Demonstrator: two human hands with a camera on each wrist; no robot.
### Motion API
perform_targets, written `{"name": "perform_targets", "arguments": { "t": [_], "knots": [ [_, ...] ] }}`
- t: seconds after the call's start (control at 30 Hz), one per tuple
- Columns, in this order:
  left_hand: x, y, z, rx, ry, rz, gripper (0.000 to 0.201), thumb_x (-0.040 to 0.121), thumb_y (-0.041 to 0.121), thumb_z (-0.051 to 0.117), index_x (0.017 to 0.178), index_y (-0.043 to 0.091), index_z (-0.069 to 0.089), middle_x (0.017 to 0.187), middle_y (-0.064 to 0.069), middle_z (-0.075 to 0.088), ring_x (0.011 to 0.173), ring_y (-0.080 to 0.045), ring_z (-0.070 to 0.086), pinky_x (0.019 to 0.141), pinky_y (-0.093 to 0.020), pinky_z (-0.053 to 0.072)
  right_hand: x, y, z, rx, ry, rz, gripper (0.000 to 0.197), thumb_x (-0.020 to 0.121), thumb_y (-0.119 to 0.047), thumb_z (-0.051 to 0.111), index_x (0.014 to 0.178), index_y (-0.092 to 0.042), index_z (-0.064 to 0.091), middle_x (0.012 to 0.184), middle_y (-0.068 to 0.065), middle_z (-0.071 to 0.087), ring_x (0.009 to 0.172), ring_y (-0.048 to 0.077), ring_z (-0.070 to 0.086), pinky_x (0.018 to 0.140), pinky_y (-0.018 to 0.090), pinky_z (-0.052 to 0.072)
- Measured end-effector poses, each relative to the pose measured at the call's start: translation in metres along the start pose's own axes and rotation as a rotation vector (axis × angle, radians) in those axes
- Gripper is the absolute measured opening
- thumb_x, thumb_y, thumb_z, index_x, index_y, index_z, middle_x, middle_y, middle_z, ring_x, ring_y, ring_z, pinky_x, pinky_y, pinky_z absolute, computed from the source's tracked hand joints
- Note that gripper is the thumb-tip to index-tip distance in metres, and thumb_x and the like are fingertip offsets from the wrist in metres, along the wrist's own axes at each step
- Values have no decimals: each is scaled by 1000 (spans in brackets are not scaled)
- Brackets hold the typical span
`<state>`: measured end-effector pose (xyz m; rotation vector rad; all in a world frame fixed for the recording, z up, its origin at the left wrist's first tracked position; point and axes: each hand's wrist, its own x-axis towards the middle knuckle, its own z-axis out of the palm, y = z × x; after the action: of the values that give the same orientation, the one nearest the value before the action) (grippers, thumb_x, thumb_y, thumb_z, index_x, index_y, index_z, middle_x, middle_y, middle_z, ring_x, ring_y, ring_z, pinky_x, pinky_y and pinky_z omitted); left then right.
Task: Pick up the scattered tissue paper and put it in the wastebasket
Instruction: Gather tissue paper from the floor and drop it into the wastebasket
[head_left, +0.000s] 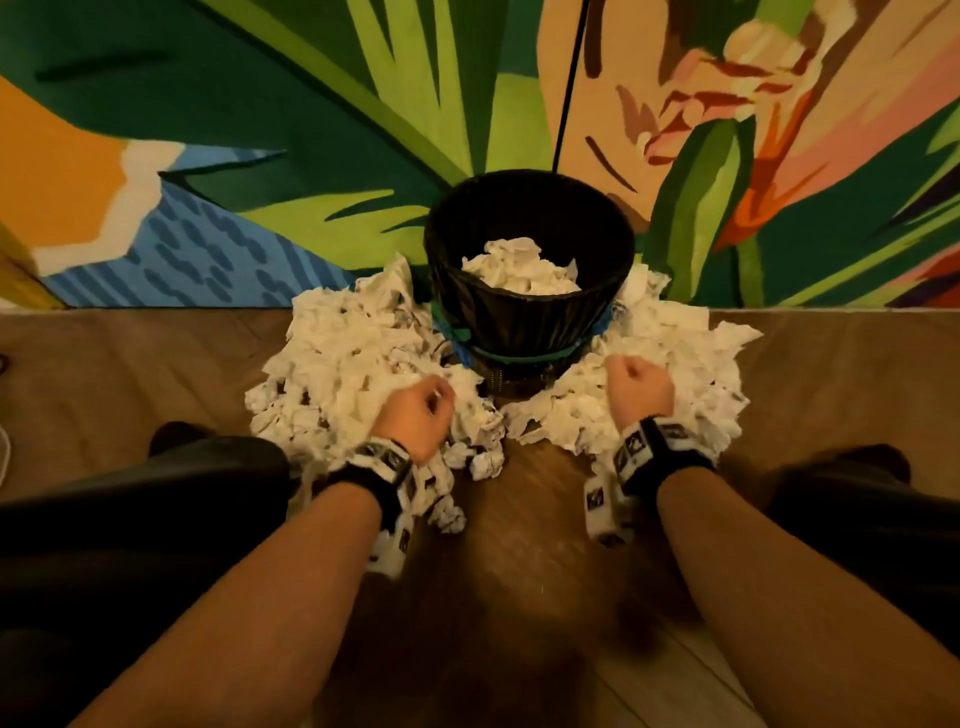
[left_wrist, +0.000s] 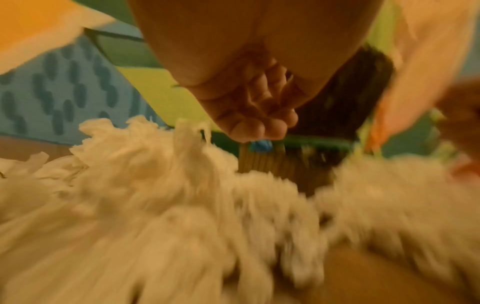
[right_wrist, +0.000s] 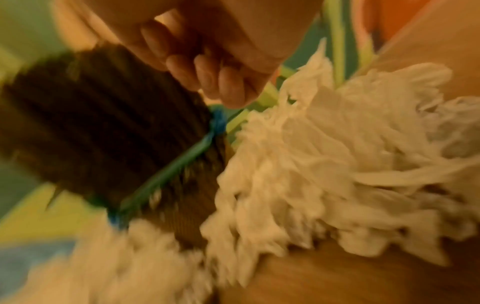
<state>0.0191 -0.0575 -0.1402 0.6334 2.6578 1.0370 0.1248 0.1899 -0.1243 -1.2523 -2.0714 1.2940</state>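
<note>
A wooden floor (head_left: 156, 374) runs out ahead of me to the edge of a bright rug (head_left: 260, 130) patterned with green leaves, orange and blue. At that edge stands the black wastebasket (head_left: 530, 322), ringed low down by a green band with blue knots, and some crumpled tissue paper already lies inside it (head_left: 519, 270). The rest of the tissue paper is heaped on the floor around the near side of the basket, a big pile to the left (head_left: 353, 358) and another to the right (head_left: 675, 374), both touching the basket's foot. My left hand (head_left: 415, 415) hovers over the near edge of the left pile, fingers curled in tight; its wrist view is blurred, and I see nothing held in it. My right hand (head_left: 639, 384) is clenched the same way over the right pile, just beside the basket's base, and no paper shows in that fist either. My knees in dark trousers (head_left: 156, 493) frame both sides.
</note>
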Motion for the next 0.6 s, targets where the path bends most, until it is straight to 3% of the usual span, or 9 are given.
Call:
{"name": "perform_targets", "arguments": {
  "t": [0.07, 0.13, 0.2, 0.3, 0.4, 0.47, 0.53, 0.6],
  "knots": [
    [-27, -15, 29, 281, -270, 16, 20, 95, 33, 53, 113, 31, 59, 102, -3, 66, 80, -16, 62, 71, -29, 51, -22, 17, 22, -302, -315, -133, 30, 92, -34, 55, 84, -8, 68, 79, 11, 65, 73, 23, 59, 73, 35, 50],
    [-50, -31, 55, 490, -508, 42, 45, 92, 36, 57, 136, 33, 47, 136, -4, 48, 106, -24, 60, 84, -34, 50, -44, 30, 43, -593, -651, -263, 24, 94, -37, 53, 92, -19, 69, 92, 2, 65, 90, 20, 61, 83, 35, 51],
    [-68, -43, 76, 584, -641, 27, 60, 92, 31, 60, 147, 29, 36, 152, -7, 27, 119, -33, 54, 94, -40, 49, -63, 41, 62, -766, -819, -361, 24, 94, -37, 52, 111, -28, 65, 113, -4, 56, 110, 18, 55, 93, 34, 46],
    [-79, -56, 89, 611, -614, -73, 58, 96, 24, 53, 150, 25, 32, 155, -12, 24, 129, -38, 46, 104, -45, 44, -77, 56, 86, -813, -896, -386, 49, 92, -31, 53, 140, -37, 45, 150, -3, 31, 137, 25, 34, 112, 41, 36],
    [-75, -62, 87, 528, -681, -133, 59, 97, 27, 51, 151, 25, 26, 150, -15, 27, 125, -39, 48, 106, -47, 42, -78, 60, 99, -862, -925, -407, 67, 91, -27, 54, 148, -45, 24, 160, -14, 5, 147, 32, 8, 116, 46, 26],
    [-70, -63, 82, 499, -675, -87, 56, 95, 22, 53, 148, 20, 34, 144, -14, 35, 120, -37, 53, 102, -43, 45, -74, 60, 106, -905, -940, -422, 69, 90, -27, 56, 148, -44, 22, 160, -13, 6, 147, 34, 6, 115, 48, 28],
    [-68, -62, 78, 438, -609, -61, 44, 95, 20, 47, 139, 17, 44, 137, -13, 47, 114, -34, 57, 96, -40, 48, -73, 62, 111, -966, -941, -398, 64, 90, -27, 60, 146, -39, 30, 157, -2, 15, 144, 34, 14, 112, 49, 35],
    [-69, -61, 78, 390, -531, -38, 38, 96, 18, 43, 133, 18, 46, 134, -11, 48, 108, -33, 59, 92, -41, 50, -76, 65, 113, -1014, -926, -353, 51, 90, -23, 61, 136, -29, 40, 152, 8, 20, 139, 36, 22, 108, 50, 39]
  ]
}}
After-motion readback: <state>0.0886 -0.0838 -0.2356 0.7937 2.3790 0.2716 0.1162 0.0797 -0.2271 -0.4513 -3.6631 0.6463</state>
